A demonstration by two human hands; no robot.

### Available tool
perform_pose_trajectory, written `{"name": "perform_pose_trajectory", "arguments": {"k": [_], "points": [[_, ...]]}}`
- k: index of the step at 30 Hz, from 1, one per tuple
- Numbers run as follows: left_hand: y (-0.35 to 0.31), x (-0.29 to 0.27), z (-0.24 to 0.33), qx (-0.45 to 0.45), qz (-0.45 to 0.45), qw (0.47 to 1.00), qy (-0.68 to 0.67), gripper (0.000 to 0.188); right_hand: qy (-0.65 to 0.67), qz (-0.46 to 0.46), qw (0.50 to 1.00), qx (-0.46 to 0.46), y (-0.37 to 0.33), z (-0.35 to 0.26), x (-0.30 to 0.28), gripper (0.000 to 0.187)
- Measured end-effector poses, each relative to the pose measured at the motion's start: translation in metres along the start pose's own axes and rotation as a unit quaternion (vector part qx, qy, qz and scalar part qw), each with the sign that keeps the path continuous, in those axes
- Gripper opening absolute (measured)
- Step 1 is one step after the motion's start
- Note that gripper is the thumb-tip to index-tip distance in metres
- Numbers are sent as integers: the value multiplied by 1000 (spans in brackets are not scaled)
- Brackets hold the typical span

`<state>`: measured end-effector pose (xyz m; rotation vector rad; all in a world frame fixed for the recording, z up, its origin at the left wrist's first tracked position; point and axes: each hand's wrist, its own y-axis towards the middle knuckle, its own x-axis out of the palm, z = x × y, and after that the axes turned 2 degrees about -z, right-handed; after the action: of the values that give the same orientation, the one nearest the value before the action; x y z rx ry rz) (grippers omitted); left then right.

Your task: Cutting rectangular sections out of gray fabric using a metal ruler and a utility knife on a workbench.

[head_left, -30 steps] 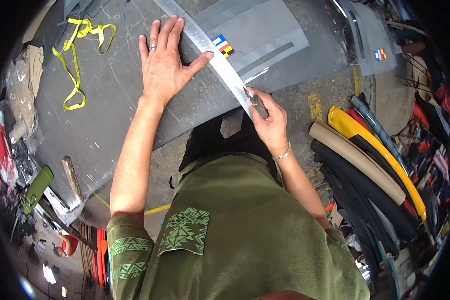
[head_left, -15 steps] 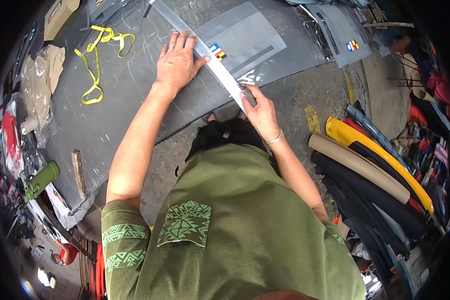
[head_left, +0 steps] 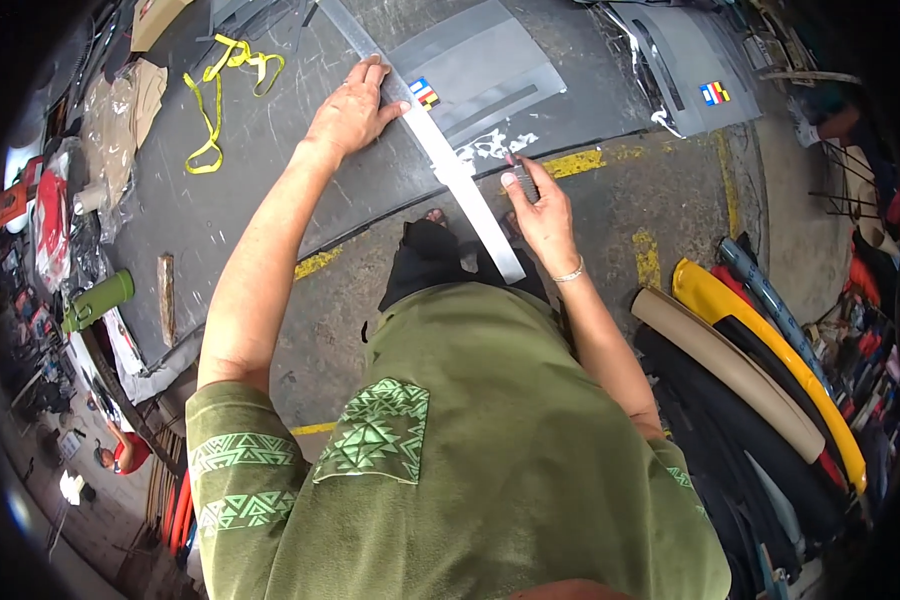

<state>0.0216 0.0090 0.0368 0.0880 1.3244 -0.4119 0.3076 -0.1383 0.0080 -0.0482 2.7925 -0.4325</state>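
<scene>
A long metal ruler (head_left: 425, 135) lies slantwise over a clear grey plastic sheet (head_left: 500, 65) and sticks out past the table's near edge. My left hand (head_left: 348, 112) presses on the ruler, thumb spread apart from the fingers. A small coloured patch (head_left: 423, 95) shows on the sheet beside the ruler. In my right hand (head_left: 545, 212) is a cutting knife (head_left: 525, 180) with a dark ribbed handle, held off the ruler's right side, beyond the table edge. Its blade is not clearly visible.
Yellow strap (head_left: 210, 115) lies on the dark table (head_left: 260, 180), near a wooden stick (head_left: 166, 300). Another grey sheet (head_left: 685, 65) with a coloured patch is at the right. Rolls of material, one yellow (head_left: 770, 350), lean at my right. A person (head_left: 125, 450) is at the far left.
My right hand with the knife has moved right, away from the ruler. The ruler's near end, hidden before, now shows past the table edge. My left hand stays on the ruler.
</scene>
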Motion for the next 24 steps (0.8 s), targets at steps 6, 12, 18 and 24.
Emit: {"name": "perform_pose_trajectory", "arguments": {"k": [6,12,18,24], "points": [[-5,3,1,10,9,999,35,65,-10,-3,997,-82,1,-9,-14,53],[-7,-1,3,44,32,999,5,66,-40,-61,992,-100,13,-38,-5,46],[-13,4,5,56,79,991,87,68,-102,-109,983,-106,46,-92,31,50],[-12,-8,18,30,57,995,77,62,-153,-73,975,-143,80,-113,69,53]]}}
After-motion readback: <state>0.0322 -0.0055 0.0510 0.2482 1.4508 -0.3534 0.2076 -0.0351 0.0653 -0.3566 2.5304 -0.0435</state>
